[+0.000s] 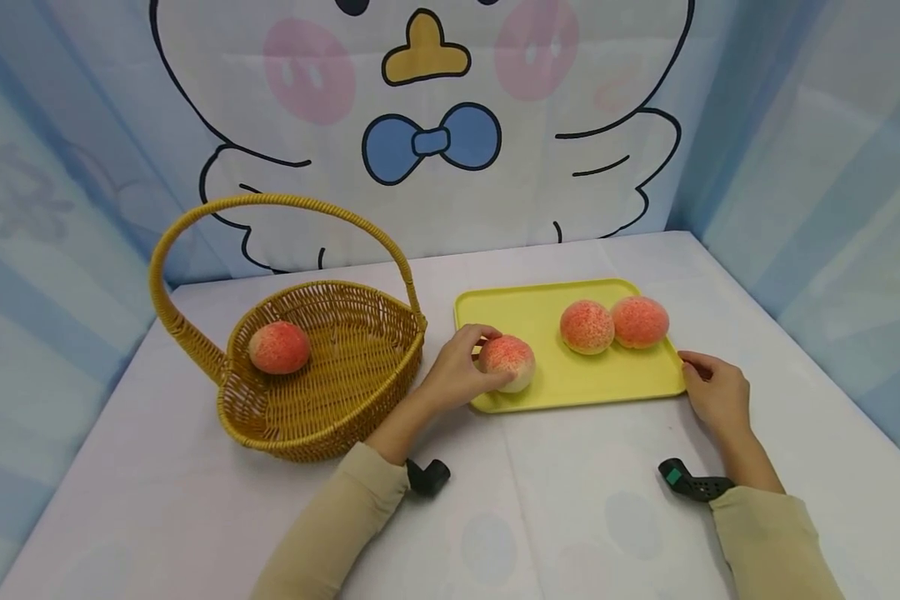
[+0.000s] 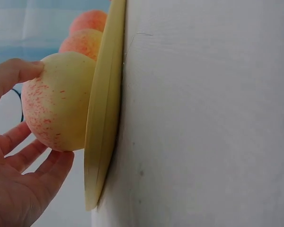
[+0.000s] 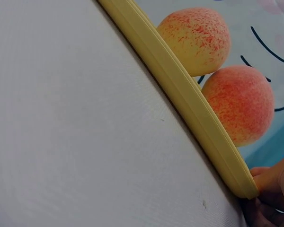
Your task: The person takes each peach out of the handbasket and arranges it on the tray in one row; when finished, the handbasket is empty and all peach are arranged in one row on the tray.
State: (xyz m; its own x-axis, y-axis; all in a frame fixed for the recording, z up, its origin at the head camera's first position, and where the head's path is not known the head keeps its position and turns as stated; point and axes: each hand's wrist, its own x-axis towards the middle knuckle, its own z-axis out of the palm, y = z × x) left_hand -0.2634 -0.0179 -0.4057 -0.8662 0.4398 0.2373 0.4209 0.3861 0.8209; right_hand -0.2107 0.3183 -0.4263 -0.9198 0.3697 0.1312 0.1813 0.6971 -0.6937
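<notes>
At the left end of the yellow tray point(image 1: 546, 375), my left hand point(image 1: 457, 371) holds a pale peach with a red-speckled top point(image 1: 508, 362). In the left wrist view the thumb lies on one side of that peach point(image 2: 61, 101) and the fingers curl against the other. My right hand point(image 1: 718, 392) grips the tray's right edge near its front corner. In the right wrist view its fingers are at the tray's rim point(image 3: 180, 101), partly cut off by the frame. Two redder peaches, one speckled point(image 1: 587, 327) and one pinker point(image 1: 640, 322), sit side by side toward the tray's right end.
A brown wicker basket point(image 1: 322, 448) with a tall arched handle point(image 1: 285, 200) stands left of the tray. Inside it, on the left, lies another peach point(image 1: 279, 347). A white cloth point(image 1: 570, 517) covers the table, and printed curtains point(image 1: 435, 217) enclose the back and sides.
</notes>
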